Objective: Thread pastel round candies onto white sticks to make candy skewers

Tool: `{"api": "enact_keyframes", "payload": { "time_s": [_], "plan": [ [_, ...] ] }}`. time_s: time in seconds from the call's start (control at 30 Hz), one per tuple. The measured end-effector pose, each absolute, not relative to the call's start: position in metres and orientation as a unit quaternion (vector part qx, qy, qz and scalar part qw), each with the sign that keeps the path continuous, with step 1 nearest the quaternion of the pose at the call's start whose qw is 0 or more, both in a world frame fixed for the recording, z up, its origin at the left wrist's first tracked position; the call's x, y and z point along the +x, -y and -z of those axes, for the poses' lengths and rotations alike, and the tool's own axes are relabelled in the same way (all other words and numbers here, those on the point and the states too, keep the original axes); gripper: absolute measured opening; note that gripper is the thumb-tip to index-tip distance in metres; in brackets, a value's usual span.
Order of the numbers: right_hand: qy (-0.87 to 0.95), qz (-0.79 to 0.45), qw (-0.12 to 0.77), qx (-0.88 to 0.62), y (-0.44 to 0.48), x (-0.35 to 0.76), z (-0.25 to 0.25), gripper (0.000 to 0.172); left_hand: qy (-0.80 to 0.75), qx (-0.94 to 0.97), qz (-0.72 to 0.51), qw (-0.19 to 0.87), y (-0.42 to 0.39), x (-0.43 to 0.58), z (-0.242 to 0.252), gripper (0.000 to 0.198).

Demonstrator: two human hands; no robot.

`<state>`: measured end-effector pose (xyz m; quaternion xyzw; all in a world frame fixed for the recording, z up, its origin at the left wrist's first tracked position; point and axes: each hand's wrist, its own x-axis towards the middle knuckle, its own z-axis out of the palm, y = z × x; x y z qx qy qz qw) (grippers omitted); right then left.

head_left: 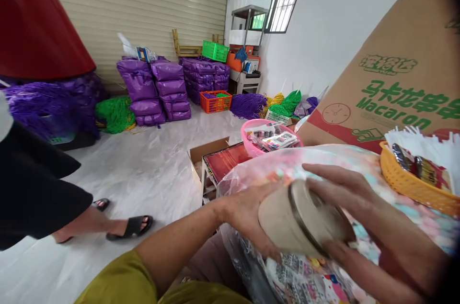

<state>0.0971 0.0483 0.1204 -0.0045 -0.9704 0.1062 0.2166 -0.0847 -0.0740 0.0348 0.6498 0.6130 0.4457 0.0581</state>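
My left hand and my right hand are both wrapped around a beige roll of tape, held just above a large clear plastic bag full of colourful small items. My left hand cups the roll's flat left end. My right hand's fingers curl over its top and right side. My left sleeve is olive yellow.
A yellow basket with packets, a pink basket and a big Macaron cardboard box stand behind the bag. Another person's sandalled feet are on the floor at left. Purple bags and crates line the far wall.
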Motion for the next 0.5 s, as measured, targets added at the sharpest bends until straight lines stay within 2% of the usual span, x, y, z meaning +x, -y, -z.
{"api": "enact_keyframes", "payload": {
  "time_s": [0.07, 0.17, 0.2, 0.27, 0.37, 0.5],
  "plan": [
    [0.977, -0.107, 0.185, 0.023, -0.046, 0.080, -0.121, 0.054, -0.596, 0.672, -0.433, 0.072, 0.081, -0.097, -0.034, 0.088],
    [0.973, -0.173, 0.148, -0.020, -0.042, 0.054, -0.119, 0.036, -0.648, 0.639, -0.407, -0.076, 0.090, -0.113, -0.026, 0.075],
    [0.967, -0.208, 0.140, -0.043, -0.040, 0.047, -0.117, 0.034, -0.656, 0.630, -0.397, -0.118, 0.093, -0.117, -0.022, 0.070],
    [0.954, -0.263, 0.122, -0.078, -0.035, 0.034, -0.114, 0.039, -0.672, 0.611, -0.377, -0.183, 0.099, -0.124, -0.011, 0.064],
    [0.950, -0.282, 0.088, -0.098, -0.031, 0.021, -0.112, 0.048, -0.692, 0.581, -0.342, -0.259, 0.108, -0.129, 0.004, 0.057],
    [0.952, -0.298, 0.032, -0.071, -0.029, 0.013, -0.112, 0.046, -0.708, 0.555, -0.326, -0.292, 0.114, -0.134, 0.012, 0.057]
  ]
}}
